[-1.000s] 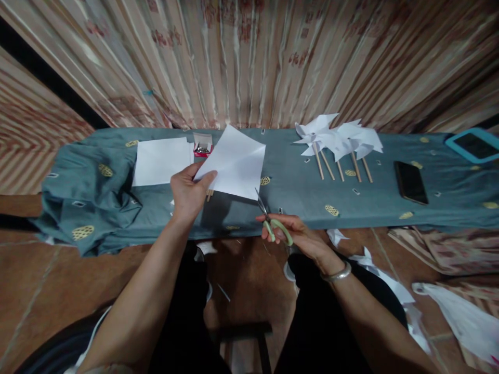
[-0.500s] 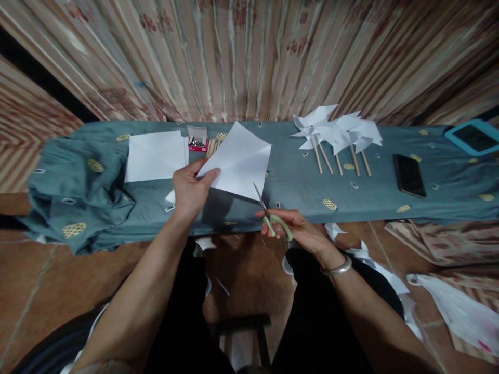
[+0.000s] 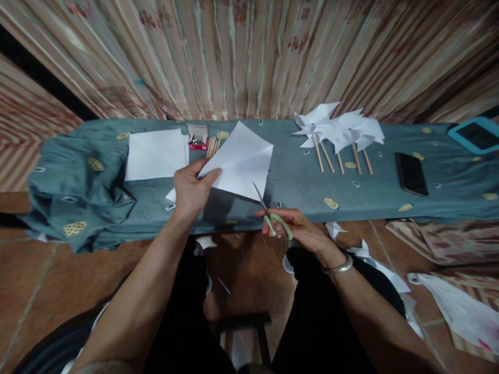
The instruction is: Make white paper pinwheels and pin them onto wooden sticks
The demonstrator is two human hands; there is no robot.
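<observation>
Pinching a white sheet [image 3: 241, 161] at its left corner, my left hand [image 3: 192, 188] presses its thumb on the upper face, with the fingers hidden beneath. From that grip the paper spreads off to the right, above the teal cloth [image 3: 296, 179]. My right hand [image 3: 298, 228] is curled around the green handles of the scissors [image 3: 266, 211], thumb and fingers partly closed. Their long axis runs obliquely: handles toward me, tips pointing away and leftward, across the sheet's near right corner. Whether the blades touch the paper or only overlap it in view, and how wide they stand, I cannot tell. That corner lies just ahead and slightly left of my right fingers, so my right hand is nearer to it; my left is well apart, across the paper. Wooden sticks [image 3: 212, 146] poke out past the far left edge.
</observation>
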